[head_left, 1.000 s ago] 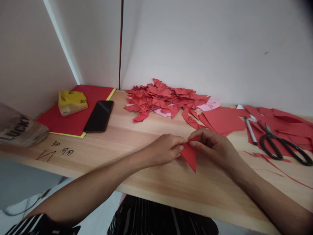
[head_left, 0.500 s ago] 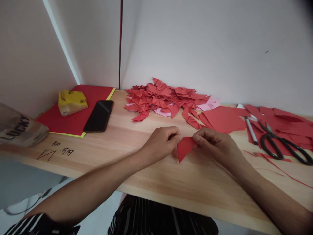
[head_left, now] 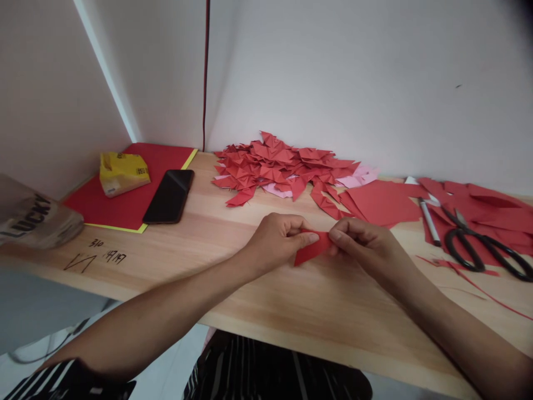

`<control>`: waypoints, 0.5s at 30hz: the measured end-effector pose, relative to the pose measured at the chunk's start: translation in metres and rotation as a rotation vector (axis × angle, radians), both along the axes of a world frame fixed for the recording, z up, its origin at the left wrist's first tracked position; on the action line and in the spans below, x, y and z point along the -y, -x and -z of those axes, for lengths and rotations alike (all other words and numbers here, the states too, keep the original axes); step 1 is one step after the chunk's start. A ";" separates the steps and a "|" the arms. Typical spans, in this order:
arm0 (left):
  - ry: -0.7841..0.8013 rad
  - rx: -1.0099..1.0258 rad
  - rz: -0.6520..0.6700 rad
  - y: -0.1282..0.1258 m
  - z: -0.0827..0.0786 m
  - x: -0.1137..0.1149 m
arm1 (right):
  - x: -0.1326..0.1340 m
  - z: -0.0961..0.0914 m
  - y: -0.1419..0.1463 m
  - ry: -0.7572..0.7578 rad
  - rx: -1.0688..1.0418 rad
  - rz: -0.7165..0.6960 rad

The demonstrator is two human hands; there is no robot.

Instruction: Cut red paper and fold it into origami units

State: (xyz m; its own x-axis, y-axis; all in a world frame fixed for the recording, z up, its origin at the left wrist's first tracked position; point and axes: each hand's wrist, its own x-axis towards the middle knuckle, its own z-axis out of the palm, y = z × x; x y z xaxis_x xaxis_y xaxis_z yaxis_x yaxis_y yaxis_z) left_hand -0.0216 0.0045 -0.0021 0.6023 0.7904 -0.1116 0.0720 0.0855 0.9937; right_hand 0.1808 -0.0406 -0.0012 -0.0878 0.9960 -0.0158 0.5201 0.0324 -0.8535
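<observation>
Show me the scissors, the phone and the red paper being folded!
scissors [head_left: 474, 238], head view, black handles near the pivot.
phone [head_left: 169, 196], head view, middle of its dark screen.
red paper [head_left: 310, 253], head view, its visible middle.

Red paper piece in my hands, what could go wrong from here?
The red paper piece is pinched by fingertips between left hand and right hand, so a crease could land crooked or it may tear. The scissors lie near the right forearm; a sweep might catch them.

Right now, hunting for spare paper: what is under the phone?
The phone straddles the red sheet at its yellow edge, partly on the wooden table. Whatever lies directly beneath it is covered.
</observation>
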 end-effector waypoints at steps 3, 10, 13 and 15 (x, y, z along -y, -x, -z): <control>0.083 0.016 -0.053 0.000 -0.007 0.002 | -0.001 0.000 0.000 0.017 -0.066 -0.004; -0.041 -0.012 -0.078 0.001 -0.004 -0.002 | -0.004 0.001 -0.001 0.106 -0.174 -0.024; -0.130 -0.062 -0.092 0.002 -0.001 -0.004 | -0.005 0.001 -0.002 0.089 -0.082 -0.049; -0.210 -0.114 -0.100 0.003 -0.001 -0.004 | -0.004 0.000 -0.002 0.034 0.048 -0.065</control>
State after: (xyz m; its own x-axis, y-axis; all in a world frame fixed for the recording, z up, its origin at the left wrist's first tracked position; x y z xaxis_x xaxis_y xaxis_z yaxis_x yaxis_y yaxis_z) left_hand -0.0243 0.0089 -0.0007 0.5125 0.8587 -0.0014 0.1860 -0.1094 0.9764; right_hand 0.1829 -0.0366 -0.0017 -0.1507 0.9870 -0.0553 0.5580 0.0388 -0.8290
